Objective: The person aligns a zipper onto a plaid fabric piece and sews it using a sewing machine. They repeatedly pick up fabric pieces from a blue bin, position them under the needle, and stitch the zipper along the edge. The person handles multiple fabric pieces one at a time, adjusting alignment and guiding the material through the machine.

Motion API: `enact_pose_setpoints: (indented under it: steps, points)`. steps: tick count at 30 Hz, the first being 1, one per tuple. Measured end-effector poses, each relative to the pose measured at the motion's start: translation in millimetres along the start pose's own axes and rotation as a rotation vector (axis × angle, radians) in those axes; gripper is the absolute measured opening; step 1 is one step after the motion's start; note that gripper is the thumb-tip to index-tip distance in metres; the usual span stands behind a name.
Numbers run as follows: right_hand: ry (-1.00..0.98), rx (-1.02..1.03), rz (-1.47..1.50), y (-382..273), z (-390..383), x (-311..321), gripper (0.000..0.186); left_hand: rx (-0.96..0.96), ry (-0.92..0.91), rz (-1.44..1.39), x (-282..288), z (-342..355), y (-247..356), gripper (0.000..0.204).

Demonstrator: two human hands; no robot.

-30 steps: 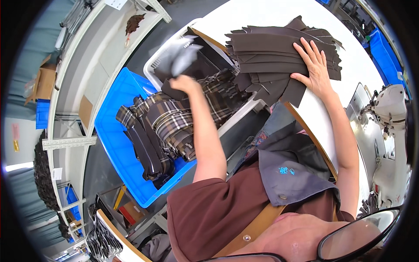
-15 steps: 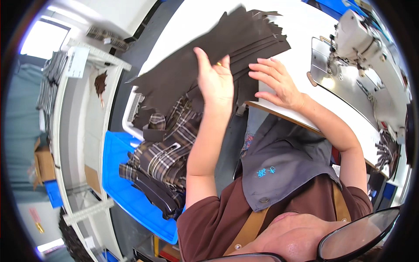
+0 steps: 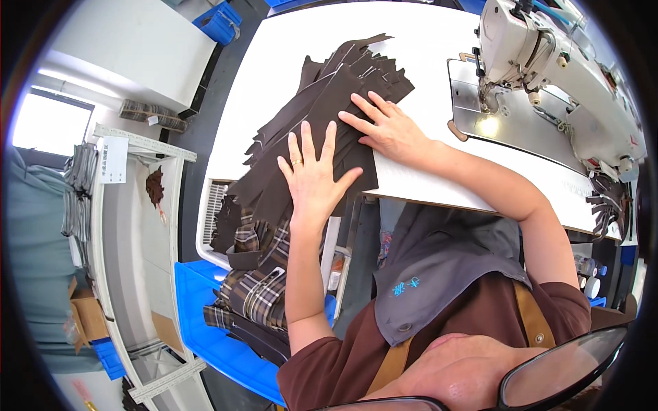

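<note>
A fanned stack of dark brown fabric pieces [image 3: 301,116] lies slantwise across the left part of the white sewing table [image 3: 267,61]. My left hand [image 3: 314,171] rests on its near part, palm down and fingers spread, with a ring on one finger. Farther right, my right hand [image 3: 387,130] lies on the stack's right side, its fingers stretched out and apart. Neither hand grips the cloth. The pieces' cut ends stick out unevenly at the far end, and the near end hangs over a white basket.
An industrial sewing machine [image 3: 528,48] with its lamp lit stands at the right of the table. Below left, a blue bin [image 3: 195,294] holds plaid fabric [image 3: 253,294]. White shelving [image 3: 103,240] stands farther left. A dark cloth bundle [image 3: 606,205] hangs at the right edge.
Both hands have come down flat onto the brown pieces, the right one moving left from above the table. The stack, blurred before, now lies still and more fanned out.
</note>
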State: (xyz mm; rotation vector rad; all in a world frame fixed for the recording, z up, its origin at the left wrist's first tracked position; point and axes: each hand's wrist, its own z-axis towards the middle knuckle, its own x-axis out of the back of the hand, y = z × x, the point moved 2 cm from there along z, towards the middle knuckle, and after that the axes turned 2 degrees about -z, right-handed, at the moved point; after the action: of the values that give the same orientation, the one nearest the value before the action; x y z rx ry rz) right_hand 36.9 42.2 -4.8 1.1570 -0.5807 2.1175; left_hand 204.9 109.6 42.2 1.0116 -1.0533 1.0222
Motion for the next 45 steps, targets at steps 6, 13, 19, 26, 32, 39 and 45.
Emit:
enact_pose_setpoints:
  steps: [6,13,19,26,32,39,45]
  points:
    - [0.072,0.037,0.227,17,16,-6,0.057,-0.13,0.211,0.117,-24,21,-22,0.07]
    - [0.494,-0.12,-0.33,156,100,-19,0.029,-0.144,0.188,0.059,-19,27,-18,0.072]
    - [0.364,-0.065,-0.517,143,202,61,0.012,-0.065,0.141,0.045,-17,21,-21,0.079]
    - [0.492,0.505,-0.252,-39,206,121,0.015,-0.063,0.804,-0.457,55,69,-20,0.118]
    - [0.657,0.466,-0.184,-13,150,131,0.02,-0.333,0.978,-0.007,105,54,-53,0.051]
    - [-0.159,0.1,0.048,15,13,22,0.08,-0.181,0.064,0.08,-3,-3,-46,0.073]
    - [0.16,0.11,0.247,11,22,-22,0.061,-0.297,0.211,0.147,-2,25,-41,0.06]
